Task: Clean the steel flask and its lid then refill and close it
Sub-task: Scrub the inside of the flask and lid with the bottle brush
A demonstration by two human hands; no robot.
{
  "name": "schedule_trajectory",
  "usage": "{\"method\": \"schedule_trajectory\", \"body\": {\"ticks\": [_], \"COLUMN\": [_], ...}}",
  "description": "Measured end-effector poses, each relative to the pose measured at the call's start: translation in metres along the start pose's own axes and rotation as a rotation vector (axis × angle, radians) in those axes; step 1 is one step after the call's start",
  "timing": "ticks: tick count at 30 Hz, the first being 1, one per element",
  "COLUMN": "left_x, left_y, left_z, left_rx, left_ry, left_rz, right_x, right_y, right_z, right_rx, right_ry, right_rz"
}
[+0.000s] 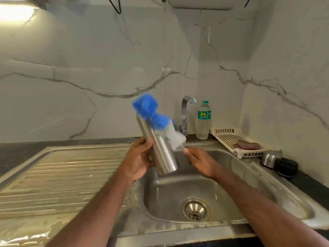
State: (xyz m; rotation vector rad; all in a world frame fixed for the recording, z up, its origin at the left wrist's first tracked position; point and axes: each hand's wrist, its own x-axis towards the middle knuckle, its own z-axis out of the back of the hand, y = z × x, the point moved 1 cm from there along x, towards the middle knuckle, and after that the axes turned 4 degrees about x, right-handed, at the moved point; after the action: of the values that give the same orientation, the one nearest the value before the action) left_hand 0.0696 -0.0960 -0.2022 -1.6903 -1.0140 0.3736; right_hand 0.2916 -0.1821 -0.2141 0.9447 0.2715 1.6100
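While scrubbing over the sink, keep left hand wrapped round the tilted steel flask; with right hand pinching the brush handle, work bristles along the wall.

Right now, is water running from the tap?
No, the tap shows no stream, and the sink below it looks dry.

White marble-look walls with grey veins meet in a corner at the right. A dark counter carries a steel sink with a ribbed drainboard on the left. A chrome tap stands at the back wall. Bright light glares at the upper left, and black cables hang from the top.
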Motion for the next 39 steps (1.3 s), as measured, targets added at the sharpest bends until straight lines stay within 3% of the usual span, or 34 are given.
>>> {"method": "schedule_trajectory", "body": {"ticks": [3,6,10,15,17,20,23,27,33,36,39], "left_x": [0.0,0.003,0.003,0.003,0.006,0.008,0.007,0.001,0.002,-0.004,-0.006], "left_y": [0.008,0.004,-0.001,0.005,0.003,-0.005,-0.005,0.007,-0.008,-0.01,0.003], "left_z": [-0.014,-0.01,0.002,-0.018,-0.016,0.0,0.009,-0.014,0.0,0.004,-0.016], "left_rx": [-0.044,-0.191,-0.117,-0.027,-0.039,-0.073,-0.047,0.073,-0.152,-0.154,-0.031], "left_ry": [-0.045,-0.164,-0.207,-0.207,-0.256,-0.305,-0.22,-0.075,-0.216,-0.149,-0.003], "left_rz": [0.05,0.065,0.076,0.054,0.031,0.006,0.022,0.074,-0.003,0.02,0.076], "right_x": [0.005,-0.014,-0.015,0.011,0.004,-0.014,-0.009,0.009,-0.02,-0.011,0.005], "right_y": [0.007,-0.012,-0.025,-0.005,-0.01,-0.03,-0.028,0.0,-0.031,-0.026,-0.002], "right_z": [-0.006,0.017,0.017,-0.02,-0.009,0.017,0.012,-0.012,0.025,0.014,-0.01], "right_rx": [0.092,0.005,-0.063,0.202,0.239,0.084,0.022,0.155,0.017,0.085,0.375], "right_ry": [-0.059,0.062,0.165,0.046,0.09,0.203,0.175,-0.07,0.125,0.096,-0.001], "right_rz": [-0.016,-0.091,-0.175,-0.121,-0.142,-0.174,-0.151,-0.028,-0.104,-0.134,-0.093]}}
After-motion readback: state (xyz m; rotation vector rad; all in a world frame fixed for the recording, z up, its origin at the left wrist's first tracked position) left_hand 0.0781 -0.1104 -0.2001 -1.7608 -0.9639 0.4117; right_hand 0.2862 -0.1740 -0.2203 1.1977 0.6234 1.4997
